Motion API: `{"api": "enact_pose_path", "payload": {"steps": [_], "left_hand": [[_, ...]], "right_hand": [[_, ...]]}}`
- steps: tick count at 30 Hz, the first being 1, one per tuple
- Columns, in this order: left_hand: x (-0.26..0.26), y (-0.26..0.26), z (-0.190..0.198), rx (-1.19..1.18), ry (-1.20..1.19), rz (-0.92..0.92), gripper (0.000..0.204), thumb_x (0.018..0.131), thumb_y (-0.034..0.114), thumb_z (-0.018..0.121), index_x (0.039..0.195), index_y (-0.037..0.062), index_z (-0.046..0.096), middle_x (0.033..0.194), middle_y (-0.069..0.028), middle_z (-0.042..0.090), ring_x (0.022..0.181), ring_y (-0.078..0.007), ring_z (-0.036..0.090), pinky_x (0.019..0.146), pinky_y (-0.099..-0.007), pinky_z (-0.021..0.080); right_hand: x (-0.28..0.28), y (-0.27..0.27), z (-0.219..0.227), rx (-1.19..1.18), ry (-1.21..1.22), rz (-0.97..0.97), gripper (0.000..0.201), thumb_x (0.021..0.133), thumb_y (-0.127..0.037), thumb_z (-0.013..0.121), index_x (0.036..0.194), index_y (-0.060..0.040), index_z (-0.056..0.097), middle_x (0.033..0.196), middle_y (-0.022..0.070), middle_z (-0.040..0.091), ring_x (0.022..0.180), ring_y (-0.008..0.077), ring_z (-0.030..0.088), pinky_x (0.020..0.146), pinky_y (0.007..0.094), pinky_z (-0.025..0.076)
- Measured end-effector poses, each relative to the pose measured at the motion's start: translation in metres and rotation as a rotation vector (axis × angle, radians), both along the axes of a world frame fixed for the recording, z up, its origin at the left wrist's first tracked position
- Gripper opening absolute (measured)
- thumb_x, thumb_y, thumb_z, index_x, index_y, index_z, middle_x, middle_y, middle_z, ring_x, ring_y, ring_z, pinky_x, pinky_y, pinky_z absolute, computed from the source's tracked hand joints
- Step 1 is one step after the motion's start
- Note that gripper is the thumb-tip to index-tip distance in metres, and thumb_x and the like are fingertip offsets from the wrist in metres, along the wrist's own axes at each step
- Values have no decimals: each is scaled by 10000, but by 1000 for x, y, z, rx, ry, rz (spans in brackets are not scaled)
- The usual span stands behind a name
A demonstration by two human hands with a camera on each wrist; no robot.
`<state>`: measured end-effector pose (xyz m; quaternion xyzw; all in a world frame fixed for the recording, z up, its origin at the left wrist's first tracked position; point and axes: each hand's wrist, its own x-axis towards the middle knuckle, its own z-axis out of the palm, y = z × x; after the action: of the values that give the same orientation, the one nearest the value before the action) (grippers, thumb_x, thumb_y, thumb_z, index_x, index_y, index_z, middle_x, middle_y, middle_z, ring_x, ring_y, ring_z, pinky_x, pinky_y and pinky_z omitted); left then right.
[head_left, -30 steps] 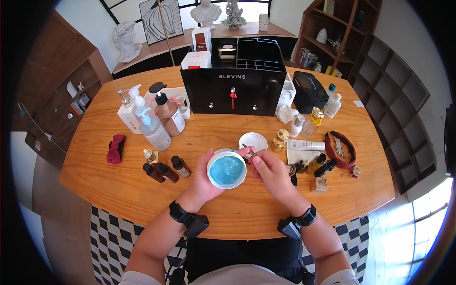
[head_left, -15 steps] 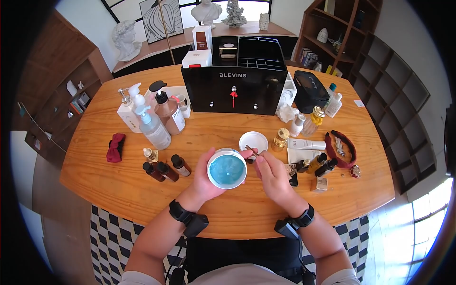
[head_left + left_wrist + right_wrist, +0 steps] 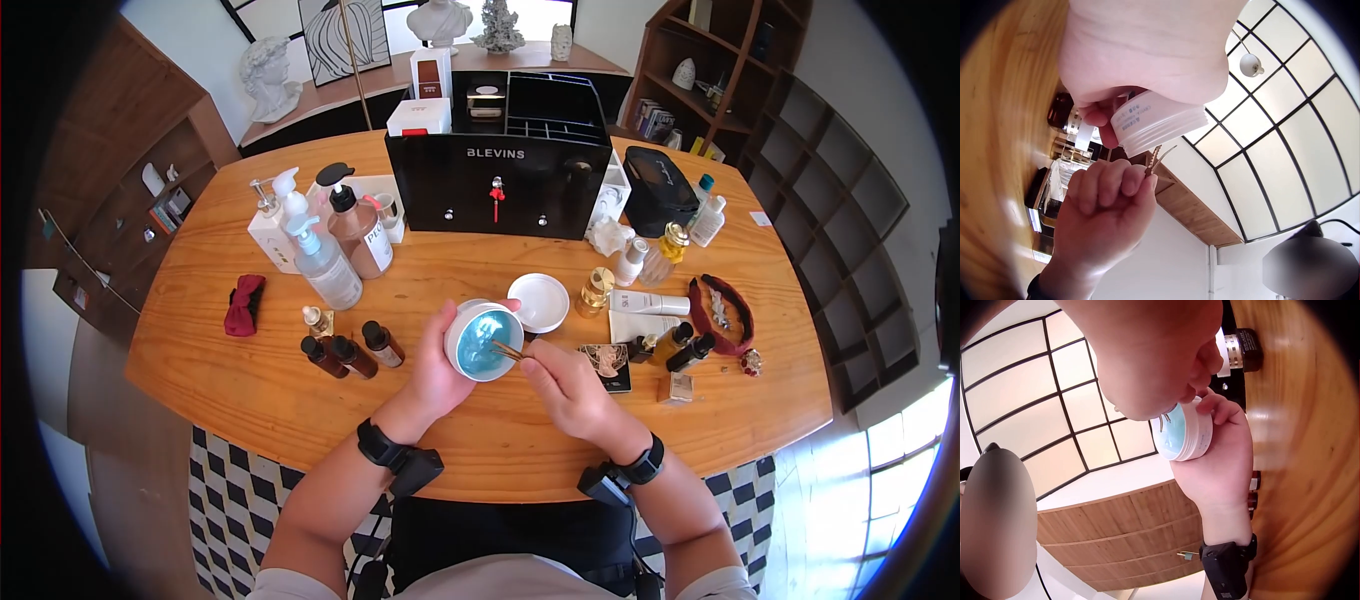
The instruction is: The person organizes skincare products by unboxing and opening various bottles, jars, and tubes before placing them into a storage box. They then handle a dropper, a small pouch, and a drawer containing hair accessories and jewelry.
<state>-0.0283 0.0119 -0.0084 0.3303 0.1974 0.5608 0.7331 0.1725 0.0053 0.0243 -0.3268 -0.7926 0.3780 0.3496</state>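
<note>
My left hand (image 3: 438, 372) grips a white screw-top jar (image 3: 1157, 122) of shiny blue gel (image 3: 472, 352) from its left side, its mouth tipped to the right. Between thumb and curled fingers, my right hand (image 3: 580, 390) pinches a coppery metal hair clip (image 3: 510, 350). The left wrist view shows the clip's two prongs spread apart, one of them toothed. In the head view the prong tips overlap the gel at the jar's right side. Behind the jar, a white round lid (image 3: 540, 303) lies with its hollow side up.
Pump bottles (image 3: 325, 270), small brown bottles (image 3: 352, 355) and a red bow (image 3: 243, 307) stand or lie at left. A black organizer box (image 3: 500, 195) stands at the back. At right are a tube (image 3: 648, 303), a headband (image 3: 745, 320), a small box (image 3: 675, 388) and several little bottles.
The jar has tipped over to the right. My right hand has moved the clip left and down, from beside the lid to the gel. The head view has shifted slightly.
</note>
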Motion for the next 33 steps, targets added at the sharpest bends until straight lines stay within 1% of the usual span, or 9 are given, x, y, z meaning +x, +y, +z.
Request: {"api": "enact_pose_path", "payload": {"steps": [3, 6, 11, 21, 24, 27, 29, 33], "left_hand": [[0, -1, 0, 27, 38, -2, 722, 1053, 517, 218, 1383, -40, 537, 1400, -140, 588, 1225, -212, 581, 1060, -363, 442], [1, -1, 0, 59, 80, 5, 719, 1055, 511, 211, 1378, -41, 541, 1408, -144, 584, 1225, -210, 581, 1063, -358, 439], [1, -1, 0, 96, 138, 22, 711, 1058, 498, 203, 1376, -39, 544, 1411, -151, 582, 1221, -211, 583, 1063, -358, 439], [1, -1, -1, 86, 132, 6, 689, 1063, 479, 202, 1369, -30, 551, 1396, -136, 594, 1205, -206, 595, 1057, -366, 448], [0, -1, -1, 98, 108, -8, 665, 1075, 460, 204, 1373, -22, 553, 1395, -120, 598, 1216, -205, 594, 1068, -368, 447], [1, -2, 0, 88, 115, -1, 676, 1069, 470, 204, 1365, -25, 555, 1390, -128, 598, 1209, -208, 595, 1063, -369, 446], [3, -2, 2, 71, 139, 19, 698, 1055, 490, 203, 1353, -31, 559, 1385, -144, 598, 1200, -211, 591, 1054, -367, 442], [4, -2, 0, 87, 161, 28, 701, 1054, 491, 201, 1349, -32, 563, 1383, -142, 599, 1194, -207, 592, 1050, -365, 443]], "right_hand": [[0, 0, 1, 34, -66, -23, 217, 1015, -166, 549, 869, -12, 505, 750, 215, 567, 708, 443, 568, 618, 487, 445], [0, 1, 1, 88, -75, -19, 201, 1006, -165, 559, 879, -15, 520, 746, 212, 577, 704, 442, 579, 612, 498, 450], [0, 1, 1, 95, -75, -2, 182, 1001, -157, 562, 891, -15, 533, 760, 214, 589, 714, 441, 584, 620, 498, 457], [1, 0, 1, 129, -80, 62, 131, 986, -143, 571, 960, -15, 557, 811, 215, 620, 769, 438, 604, 656, 487, 480], [2, -1, 4, 96, -77, 58, 129, 985, -142, 570, 953, -18, 553, 808, 214, 619, 765, 437, 604, 655, 489, 480], [1, 0, 2, 131, -89, 47, 135, 984, -142, 570, 929, -20, 550, 795, 206, 617, 740, 428, 604, 638, 486, 480], [0, 0, 0, 187, -91, 23, 138, 978, -137, 579, 907, -23, 544, 769, 194, 608, 709, 417, 603, 612, 482, 477], [0, 0, -1, 283, -136, -57, 150, 962, -125, 602, 868, -31, 533, 724, 171, 588, 659, 395, 605, 565, 474, 468]]}}
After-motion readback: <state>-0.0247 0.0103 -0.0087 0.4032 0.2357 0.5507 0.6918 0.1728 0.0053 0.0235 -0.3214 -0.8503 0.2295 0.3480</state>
